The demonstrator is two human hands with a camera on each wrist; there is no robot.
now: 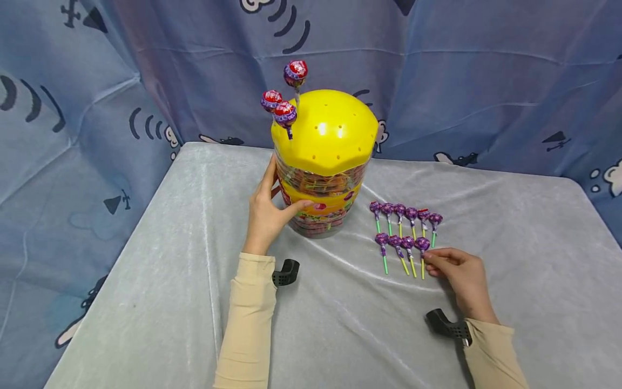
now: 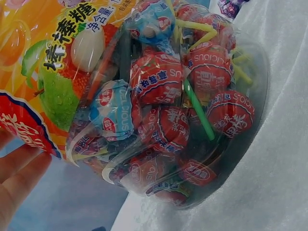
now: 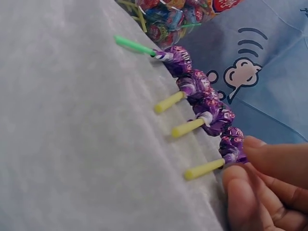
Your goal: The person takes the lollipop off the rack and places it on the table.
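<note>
My left hand (image 1: 269, 219) grips the side of a clear plastic jar (image 1: 325, 226), thumb across its front and fingers round the left side. Wrapped lollipops (image 2: 159, 79) in red and blue show through the jar wall in the left wrist view. On top is a domed yellow lid (image 1: 335, 127) with small holes, and three lollipops (image 1: 284, 114) stand up at its left side. With thumb and fingers, my right hand (image 1: 461, 275) pinches a purple-wrapped lollipop (image 3: 233, 144) just below its head. That lollipop is the rightmost of the front row.
Beside it in the front row lie more purple lollipops (image 1: 382, 239) with green and yellow sticks. A back row of lollipops (image 1: 399, 209) lies behind them, right of the jar. A pale cloth (image 1: 340, 324) covers the table, and a blue patterned curtain (image 1: 486, 81) hangs behind.
</note>
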